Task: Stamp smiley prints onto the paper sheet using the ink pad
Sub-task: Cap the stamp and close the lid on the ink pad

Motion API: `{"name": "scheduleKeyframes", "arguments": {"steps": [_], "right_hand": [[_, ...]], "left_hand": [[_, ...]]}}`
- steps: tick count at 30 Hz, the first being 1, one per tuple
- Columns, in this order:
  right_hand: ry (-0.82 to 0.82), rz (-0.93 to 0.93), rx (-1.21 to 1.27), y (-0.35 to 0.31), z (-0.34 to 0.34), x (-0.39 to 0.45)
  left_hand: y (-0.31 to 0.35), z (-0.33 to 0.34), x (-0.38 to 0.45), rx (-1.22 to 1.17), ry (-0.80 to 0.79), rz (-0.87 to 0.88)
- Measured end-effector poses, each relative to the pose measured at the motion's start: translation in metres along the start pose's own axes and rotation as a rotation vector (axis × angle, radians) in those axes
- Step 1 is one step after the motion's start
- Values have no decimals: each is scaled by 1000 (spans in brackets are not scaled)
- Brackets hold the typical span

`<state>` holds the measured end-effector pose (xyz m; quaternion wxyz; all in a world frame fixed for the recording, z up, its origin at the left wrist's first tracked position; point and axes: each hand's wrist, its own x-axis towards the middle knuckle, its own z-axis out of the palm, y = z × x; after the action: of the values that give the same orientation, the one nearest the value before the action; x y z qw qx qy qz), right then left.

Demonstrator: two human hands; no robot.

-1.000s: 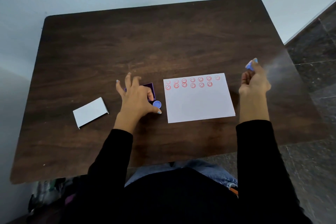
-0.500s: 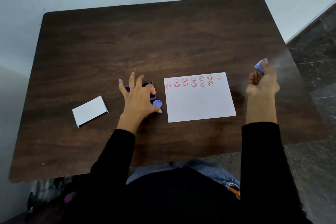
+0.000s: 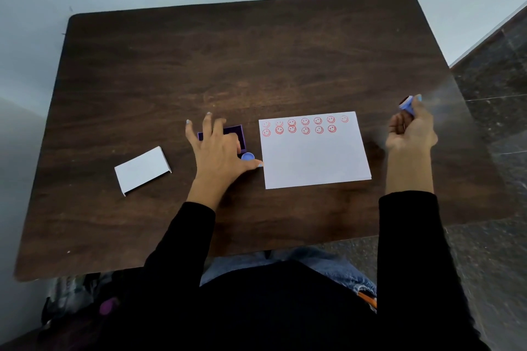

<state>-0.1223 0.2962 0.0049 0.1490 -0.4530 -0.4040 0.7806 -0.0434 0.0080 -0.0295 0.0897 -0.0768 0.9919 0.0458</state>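
Observation:
A white paper sheet lies on the dark wooden table, with two rows of red smiley prints along its far edge. Left of it sits the purple ink pad, partly covered by my left hand, which rests on it with fingers spread and the thumb tip touching the sheet's left edge. A small round blue cap lies between pad and paper. My right hand is raised right of the sheet, closed on a small blue stamp held at the fingertips.
A white lid or box piece lies to the left of my left hand. The table's right edge runs close behind my right hand, with dark tiled floor beyond it.
My right hand with the stamp has drifted a little further right, away from the paper. My left hand stays on the ink pad.

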Motion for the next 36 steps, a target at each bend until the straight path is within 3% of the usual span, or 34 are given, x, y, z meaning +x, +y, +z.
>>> {"name": "scheduleKeyframes", "arguments": {"steps": [6, 13, 18, 25, 31, 36], "right_hand": [[-24, 8, -32, 8, 7, -5], [-126, 60, -160, 21, 26, -17], [-389, 148, -148, 49, 52, -46], [-786, 174, -552, 108, 70, -100], [-812, 111, -736, 131, 63, -104], [-851, 186, -700, 130, 59, -98]], "left_hand": [[6, 2, -1, 54, -13, -64], [10, 3, -4, -90, -41, -92], [7, -6, -5, -396, 120, -165], [12, -13, 5, -658, 199, -184], [13, -12, 1, -834, 251, -164], [10, -4, -1, -873, 252, -181]]}}
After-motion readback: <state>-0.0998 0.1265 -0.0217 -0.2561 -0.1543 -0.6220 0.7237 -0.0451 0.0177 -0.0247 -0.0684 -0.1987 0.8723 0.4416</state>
